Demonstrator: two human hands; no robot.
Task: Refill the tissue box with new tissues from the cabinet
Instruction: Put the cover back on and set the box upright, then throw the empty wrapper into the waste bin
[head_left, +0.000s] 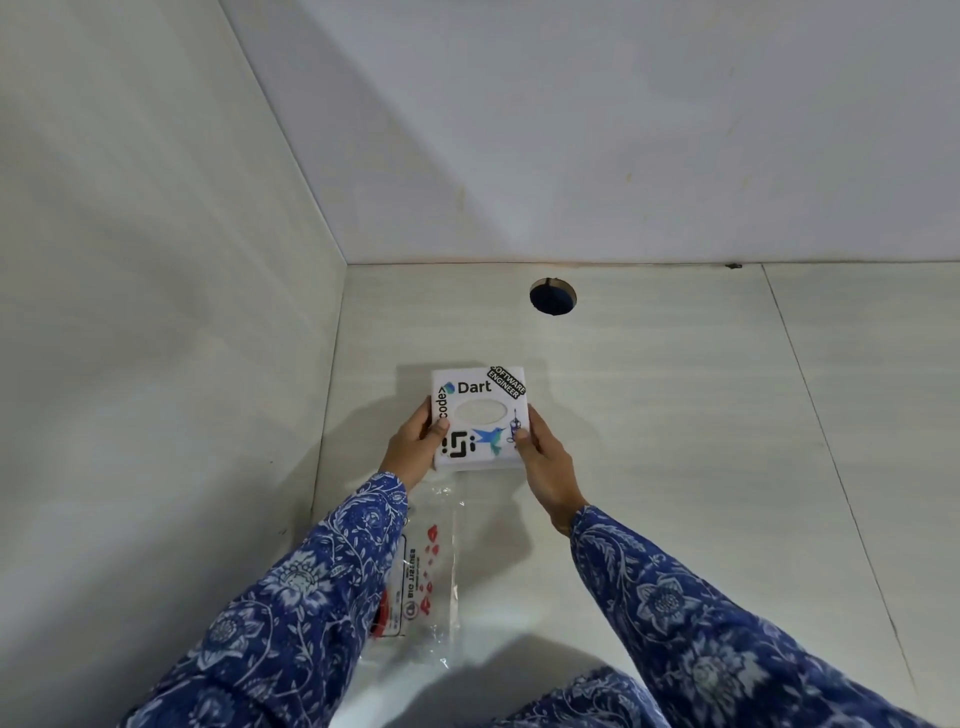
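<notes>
I hold the small white square tissue box (480, 418) covered in stickers, with an oval opening in its top, between both palms. My left hand (415, 447) clasps its left side, thumb lying over the top edge near the black sticker; my right hand (540, 457) clasps the right side, thumb pressing the top by the blue bird sticker. Both hands are closed around the box, fingers wrapped beneath or behind where I cannot see them. The box sits at or just above the pale surface (649, 441), near the left wall, with the round dark hole (552, 296) in the surface well beyond it.

Just beside my left sleeve lies a clear plastic tissue wrapper (428, 571) with red printing, flat and seemingly emptied, its far end close to the box's near edge. Whether tissues already fill the box I cannot tell; the oval opening shows only something pale.

I judge this to be the closing or setting-down step. To do it well, I keep even pressure from both sides so the lid seats squarely, keep my thumbs clear of the oval opening, and lower the box level onto the surface, away from the loose wrapper so it does not slide beneath.
</notes>
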